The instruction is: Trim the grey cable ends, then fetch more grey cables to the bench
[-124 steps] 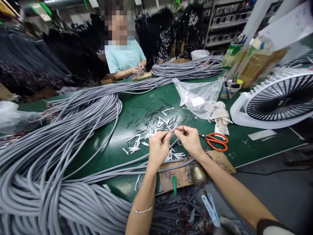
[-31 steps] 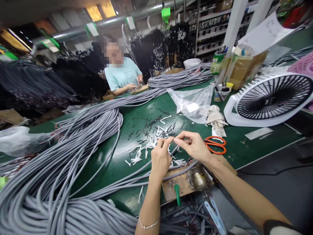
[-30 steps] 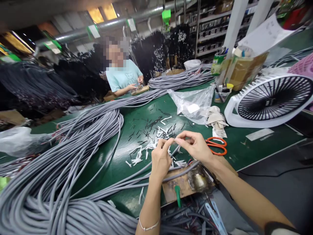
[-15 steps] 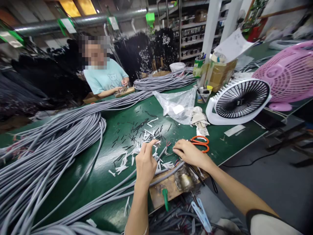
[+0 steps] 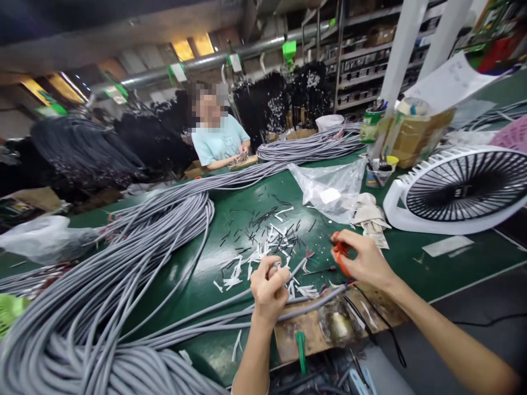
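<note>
My right hand (image 5: 366, 260) is closed round the orange handles of the scissors (image 5: 340, 253), held just above the green table. The fingers of my left hand (image 5: 269, 288) are curled closed, with a small greyish bit between thumb and forefinger that I cannot make out. Close beside that hand, a grey cable (image 5: 297, 267) ends in bared red and white wires (image 5: 307, 259). Another grey cable (image 5: 317, 302) lies along the wooden board (image 5: 288, 336), its coloured wire ends near the metal piece (image 5: 338, 321). White strips (image 5: 267, 247) and short black pieces (image 5: 257, 218) lie scattered beyond my left hand.
A large coil of grey cables (image 5: 164, 236) covers the left side. A clear plastic bag (image 5: 329, 189), a cloth (image 5: 368, 214) and a white fan (image 5: 448, 192) stand or lie at the right. A green clamp handle (image 5: 301, 348) is at the board's edge. Across the table sits a co-worker (image 5: 220, 142).
The scissors, lying on the table before, are now in my right hand. The view has swung left, so most things appear farther right. My left hand remains closed beside the cables.
</note>
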Available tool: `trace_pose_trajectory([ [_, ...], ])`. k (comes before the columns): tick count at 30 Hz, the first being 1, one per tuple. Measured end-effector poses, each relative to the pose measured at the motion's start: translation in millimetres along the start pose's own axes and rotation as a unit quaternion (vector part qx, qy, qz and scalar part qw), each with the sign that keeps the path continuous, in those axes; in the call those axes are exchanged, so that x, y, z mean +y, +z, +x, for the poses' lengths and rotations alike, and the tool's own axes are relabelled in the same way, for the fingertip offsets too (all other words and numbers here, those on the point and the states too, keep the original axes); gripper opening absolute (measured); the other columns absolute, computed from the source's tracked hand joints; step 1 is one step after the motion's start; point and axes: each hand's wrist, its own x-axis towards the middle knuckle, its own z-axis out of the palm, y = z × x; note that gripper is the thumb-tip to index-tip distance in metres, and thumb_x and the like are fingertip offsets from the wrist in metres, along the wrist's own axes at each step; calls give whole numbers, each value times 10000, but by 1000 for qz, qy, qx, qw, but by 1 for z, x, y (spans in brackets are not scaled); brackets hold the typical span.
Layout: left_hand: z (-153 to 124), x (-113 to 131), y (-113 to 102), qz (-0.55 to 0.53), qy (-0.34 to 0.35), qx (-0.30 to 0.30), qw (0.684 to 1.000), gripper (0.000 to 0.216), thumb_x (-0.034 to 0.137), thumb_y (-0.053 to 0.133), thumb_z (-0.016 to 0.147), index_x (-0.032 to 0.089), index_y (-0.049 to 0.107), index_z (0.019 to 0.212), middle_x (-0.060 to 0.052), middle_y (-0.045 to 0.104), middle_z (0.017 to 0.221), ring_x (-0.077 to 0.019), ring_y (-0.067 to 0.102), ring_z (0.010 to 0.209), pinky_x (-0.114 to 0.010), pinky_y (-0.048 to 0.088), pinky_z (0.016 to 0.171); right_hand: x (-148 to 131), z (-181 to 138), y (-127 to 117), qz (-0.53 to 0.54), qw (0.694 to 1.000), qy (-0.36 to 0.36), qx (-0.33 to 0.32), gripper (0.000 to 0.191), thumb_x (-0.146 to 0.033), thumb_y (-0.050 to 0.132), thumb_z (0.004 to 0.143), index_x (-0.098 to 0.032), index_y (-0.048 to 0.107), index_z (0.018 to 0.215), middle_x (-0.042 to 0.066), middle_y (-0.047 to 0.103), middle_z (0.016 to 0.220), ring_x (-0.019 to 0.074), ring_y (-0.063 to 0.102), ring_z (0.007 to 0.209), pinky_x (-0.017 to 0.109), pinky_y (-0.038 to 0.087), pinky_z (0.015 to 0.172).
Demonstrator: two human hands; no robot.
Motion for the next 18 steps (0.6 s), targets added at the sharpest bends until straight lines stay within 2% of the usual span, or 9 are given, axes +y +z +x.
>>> trace_pose_trajectory([
  [3,0,1,-1,4,5,-17,1000,302,-74,366,617,163,517,728,-36,471,841,-70,387,617,-201,309,550,-29,17,5,63,990,-119,-33,75,-146,544,687,-163,506,749,12,530,745,106,455,650,213,370,590],
  [5,1,1,0,7,10,-25,1000,306,-72,370,625,166,530,732,-39,481,848,-73,408,633,-203,322,559,-38,26,4,60,983,-159,-62,136,-173,595,663,-157,525,778,21,538,773,117,462,693,219,376,616],
  [12,1,3,0,18,11,-62,998,320,-55,378,662,182,583,724,-49,504,837,-97,466,703,-204,340,574,-32,41,-13,-25,969,-161,-188,57,-185,572,683,-152,583,729,16,553,744,109,461,657,220,346,607],
  [18,4,4,0,33,17,-80,996,318,-41,393,673,184,611,725,-51,518,838,-87,460,662,-198,332,563,-34,46,-24,-65,955,-171,-233,69,-197,548,704,-155,572,654,-4,518,661,92,410,592,221,291,569],
])
